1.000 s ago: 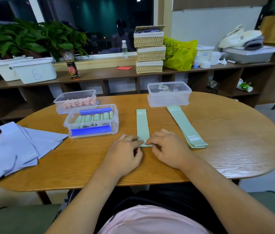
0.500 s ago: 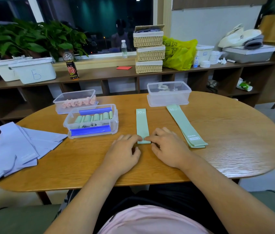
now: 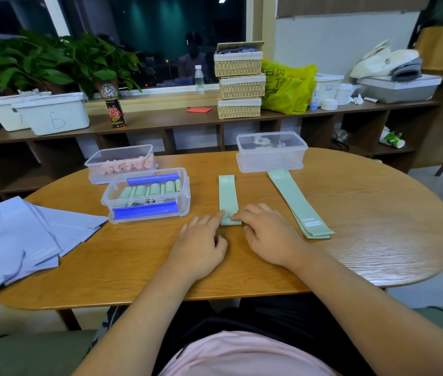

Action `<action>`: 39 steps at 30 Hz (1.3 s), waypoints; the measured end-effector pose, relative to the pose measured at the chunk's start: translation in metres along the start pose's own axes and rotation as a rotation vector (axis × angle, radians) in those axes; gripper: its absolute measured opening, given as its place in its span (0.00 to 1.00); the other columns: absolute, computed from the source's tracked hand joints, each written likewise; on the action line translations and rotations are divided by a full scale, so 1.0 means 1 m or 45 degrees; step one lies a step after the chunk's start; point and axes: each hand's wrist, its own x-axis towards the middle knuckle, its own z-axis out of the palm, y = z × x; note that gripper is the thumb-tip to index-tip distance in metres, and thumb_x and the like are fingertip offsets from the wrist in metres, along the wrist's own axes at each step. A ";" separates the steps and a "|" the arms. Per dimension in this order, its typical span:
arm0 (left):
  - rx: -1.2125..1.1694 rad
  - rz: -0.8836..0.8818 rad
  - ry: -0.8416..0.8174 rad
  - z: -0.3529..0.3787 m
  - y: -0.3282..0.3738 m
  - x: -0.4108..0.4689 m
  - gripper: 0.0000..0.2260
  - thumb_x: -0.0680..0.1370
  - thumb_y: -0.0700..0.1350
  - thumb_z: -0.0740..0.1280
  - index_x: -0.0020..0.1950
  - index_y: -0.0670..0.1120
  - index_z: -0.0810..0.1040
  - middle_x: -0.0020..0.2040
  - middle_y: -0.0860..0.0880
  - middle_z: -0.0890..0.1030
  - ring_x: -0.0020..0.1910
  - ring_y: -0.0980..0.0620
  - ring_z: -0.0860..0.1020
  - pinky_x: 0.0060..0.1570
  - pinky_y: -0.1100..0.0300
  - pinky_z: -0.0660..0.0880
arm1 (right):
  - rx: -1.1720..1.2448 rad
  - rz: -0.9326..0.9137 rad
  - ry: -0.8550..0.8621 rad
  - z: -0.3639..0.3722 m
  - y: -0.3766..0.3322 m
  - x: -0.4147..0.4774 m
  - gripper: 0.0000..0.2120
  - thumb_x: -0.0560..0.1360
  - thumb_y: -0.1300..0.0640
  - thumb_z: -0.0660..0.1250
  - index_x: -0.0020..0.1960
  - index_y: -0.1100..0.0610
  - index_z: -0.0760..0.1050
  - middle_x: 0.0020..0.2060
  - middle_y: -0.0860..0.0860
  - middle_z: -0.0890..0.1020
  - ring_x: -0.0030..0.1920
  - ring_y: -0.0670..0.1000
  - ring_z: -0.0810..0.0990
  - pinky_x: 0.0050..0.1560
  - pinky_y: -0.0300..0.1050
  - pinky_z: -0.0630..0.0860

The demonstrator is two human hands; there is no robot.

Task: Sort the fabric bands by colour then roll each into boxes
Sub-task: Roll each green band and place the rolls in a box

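A pale green fabric band (image 3: 228, 196) marked 30 LB lies flat on the wooden table (image 3: 350, 240), its near end rolled a little. My left hand (image 3: 201, 240) and my right hand (image 3: 266, 234) rest on either side of that end, fingertips pressing on the roll. A stack of green bands (image 3: 296, 204) lies to the right. The clear box (image 3: 147, 196) with blue clips holds several rolled green bands. Behind it a clear box (image 3: 119, 162) holds pink rolls. Lilac bands (image 3: 30, 237) lie heaped at the left.
A closed clear box (image 3: 271, 151) stands at the table's far side, right of centre. Behind the table runs a low shelf with white bins (image 3: 52, 115), a bottle (image 3: 113, 105), stacked wicker baskets (image 3: 239, 82) and a yellow bag (image 3: 288, 86).
The green band's near end has rolled away from me, so the flat part is shorter. Both hands have crept forward with it.
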 end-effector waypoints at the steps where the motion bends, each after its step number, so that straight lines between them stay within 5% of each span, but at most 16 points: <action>1: -0.026 -0.016 0.001 -0.001 0.000 0.000 0.30 0.82 0.51 0.61 0.85 0.55 0.60 0.74 0.56 0.73 0.73 0.53 0.67 0.74 0.51 0.64 | -0.016 0.006 -0.011 0.000 0.000 0.003 0.20 0.83 0.55 0.61 0.74 0.44 0.74 0.66 0.39 0.76 0.67 0.45 0.70 0.66 0.51 0.72; 9: -0.233 -0.121 0.053 -0.003 -0.003 0.000 0.29 0.81 0.51 0.66 0.82 0.55 0.64 0.70 0.58 0.76 0.71 0.54 0.70 0.74 0.52 0.67 | -0.118 0.037 0.031 0.001 -0.002 0.031 0.14 0.81 0.44 0.64 0.66 0.42 0.77 0.56 0.40 0.80 0.59 0.47 0.74 0.59 0.50 0.73; 20: -0.282 -0.084 0.037 -0.004 -0.005 -0.003 0.25 0.81 0.50 0.67 0.78 0.59 0.67 0.67 0.61 0.76 0.69 0.57 0.72 0.71 0.52 0.71 | 0.034 -0.083 0.096 -0.002 -0.007 -0.006 0.06 0.79 0.44 0.67 0.56 0.42 0.78 0.48 0.36 0.76 0.52 0.41 0.70 0.56 0.46 0.71; 33: -0.351 0.197 0.094 -0.007 -0.007 -0.008 0.14 0.79 0.39 0.67 0.54 0.59 0.78 0.55 0.64 0.75 0.61 0.60 0.73 0.59 0.60 0.73 | 0.055 -0.056 0.092 -0.002 -0.008 -0.017 0.14 0.83 0.40 0.63 0.63 0.41 0.81 0.49 0.35 0.74 0.54 0.40 0.69 0.58 0.48 0.74; 39: -0.278 0.189 0.081 -0.005 -0.005 -0.006 0.14 0.80 0.40 0.66 0.58 0.59 0.78 0.56 0.63 0.75 0.61 0.61 0.71 0.61 0.56 0.74 | 0.021 -0.019 0.058 -0.004 -0.010 -0.017 0.18 0.85 0.41 0.60 0.72 0.41 0.76 0.57 0.36 0.74 0.59 0.41 0.68 0.62 0.47 0.73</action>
